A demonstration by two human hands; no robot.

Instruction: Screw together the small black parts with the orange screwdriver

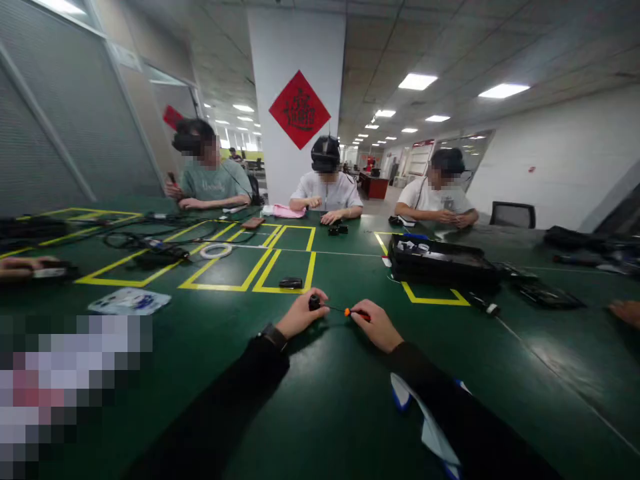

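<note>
Screwdriver (361,316) in right hand (381,327), Chinese-character sign (300,110) beyond

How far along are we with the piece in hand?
Done, it seems: the small black part is up in the left hand, the screwdriver in the right. In hand: the shaft points toward the part; contact is unclear. Possibly left: the black cylinder lying by the yellow tape. Nothing shows the part finished.
</note>
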